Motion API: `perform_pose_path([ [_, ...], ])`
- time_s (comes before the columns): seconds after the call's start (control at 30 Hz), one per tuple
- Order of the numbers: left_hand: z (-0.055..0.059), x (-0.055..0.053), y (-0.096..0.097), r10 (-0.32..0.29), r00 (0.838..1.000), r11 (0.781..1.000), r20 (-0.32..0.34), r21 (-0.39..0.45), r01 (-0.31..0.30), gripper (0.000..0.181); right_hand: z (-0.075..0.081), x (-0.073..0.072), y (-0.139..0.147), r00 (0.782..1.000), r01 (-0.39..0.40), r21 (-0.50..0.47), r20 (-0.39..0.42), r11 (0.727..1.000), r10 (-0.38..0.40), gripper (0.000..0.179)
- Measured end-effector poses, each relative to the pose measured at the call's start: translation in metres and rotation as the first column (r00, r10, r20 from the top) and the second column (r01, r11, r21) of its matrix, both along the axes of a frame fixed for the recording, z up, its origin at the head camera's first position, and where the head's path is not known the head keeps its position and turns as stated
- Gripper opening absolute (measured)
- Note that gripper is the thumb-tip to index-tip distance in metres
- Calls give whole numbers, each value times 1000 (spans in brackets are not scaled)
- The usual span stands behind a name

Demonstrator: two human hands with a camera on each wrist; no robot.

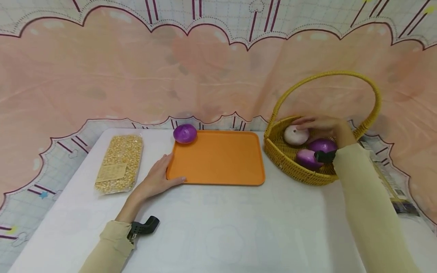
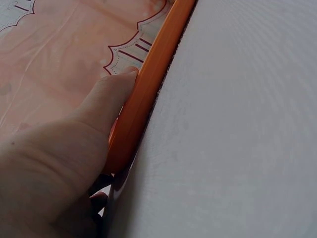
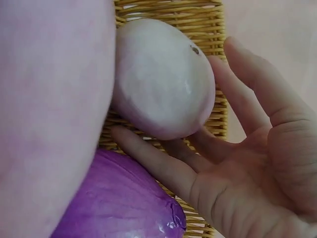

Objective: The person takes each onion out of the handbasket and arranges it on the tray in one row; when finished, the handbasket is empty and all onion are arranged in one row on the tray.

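My left hand (image 1: 158,176) rests at the near left corner of an orange tray (image 1: 218,159), its thumb along the front rim and its fingers by the left side. In the left wrist view the thumb lies straight against the tray's edge (image 2: 143,99); the other fingers are mostly hidden. A purple onion (image 1: 185,134) sits at the tray's far left corner. My right hand (image 1: 322,127) reaches into a yellow wicker basket (image 1: 290,168). Its spread fingers (image 3: 158,158) lie around a pale onion (image 3: 166,79), the thumb apart from it. Two purple onions (image 1: 308,159) lie nearer in the basket.
A clear bag of yellow corn kernels (image 1: 119,163) with a paper label lies on the white table (image 1: 218,227) at the left. The basket's tall handle (image 1: 327,74) arches above my right hand. Another package (image 1: 392,182) lies partly behind the right sleeve. A patterned cloth hangs behind.
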State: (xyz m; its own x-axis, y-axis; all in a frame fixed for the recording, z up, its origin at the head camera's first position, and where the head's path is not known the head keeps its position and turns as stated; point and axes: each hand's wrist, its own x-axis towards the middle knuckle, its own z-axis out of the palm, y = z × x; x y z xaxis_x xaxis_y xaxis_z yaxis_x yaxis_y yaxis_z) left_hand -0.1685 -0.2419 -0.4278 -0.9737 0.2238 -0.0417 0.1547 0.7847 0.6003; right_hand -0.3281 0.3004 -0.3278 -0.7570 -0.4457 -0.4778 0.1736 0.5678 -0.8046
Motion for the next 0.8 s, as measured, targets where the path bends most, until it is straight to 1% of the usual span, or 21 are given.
perform_pose_path([
  [0.1, 1, 0, 0, 1, 1000, 1000, -4, 2, -1, 103, -3, -1, -1, 999, -30, -16, 31, 999, 31, 63],
  [0.17, 1, 0, 0, -1, 1000, 1000, -3, 4, 1, 103, -5, -2, -2, 998, -51, -9, 41, 999, 52, 65],
  [0.37, 1, 1, 0, 1, 1000, 1000, -7, 5, -1, 104, -8, -4, -6, 995, -60, 16, 84, 998, 59, 68],
  [0.5, 0, 2, 0, -1, 1000, 1000, -14, 6, 1, 105, -7, -5, -7, 994, -40, 13, 103, 999, 38, 66],
  [0.7, 1, 3, 1, 0, 1000, 1000, -11, 10, 0, 104, -7, -4, -9, 990, 39, 19, 136, 999, -41, 66],
  [0.8, 1, 3, 1, 1, 1000, 1000, -14, 8, -1, 104, -9, -4, -9, 991, 55, 29, 117, 998, -58, 65],
])
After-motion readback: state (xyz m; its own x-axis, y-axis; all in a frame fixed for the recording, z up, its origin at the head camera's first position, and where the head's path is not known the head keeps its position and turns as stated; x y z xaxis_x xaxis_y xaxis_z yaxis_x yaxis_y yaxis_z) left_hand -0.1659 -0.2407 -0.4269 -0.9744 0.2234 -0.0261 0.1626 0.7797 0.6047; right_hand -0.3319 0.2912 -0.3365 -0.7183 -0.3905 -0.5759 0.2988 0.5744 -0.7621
